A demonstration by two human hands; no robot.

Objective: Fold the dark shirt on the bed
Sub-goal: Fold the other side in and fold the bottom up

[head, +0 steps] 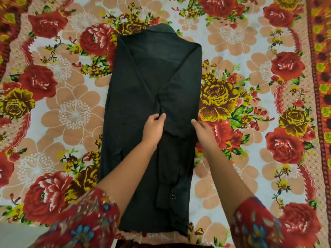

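The dark shirt (136,97) lies lengthwise on the bed, collar at the far end, both sides folded inward into a long strip. A sleeve with a snap cuff (167,194) runs down its near right part. My left hand (154,127) rests at the shirt's middle, fingers pinching a fold of the cloth where the two folded sides meet. My right hand (204,130) lies at the shirt's right edge, fingers extended and flat against the cloth; whether it grips the edge is unclear.
A floral bedsheet (75,113) with red and yellow roses covers the whole bed around the shirt. A patterned border band (320,86) runs along the right side. My red floral sleeves fill the bottom corners.
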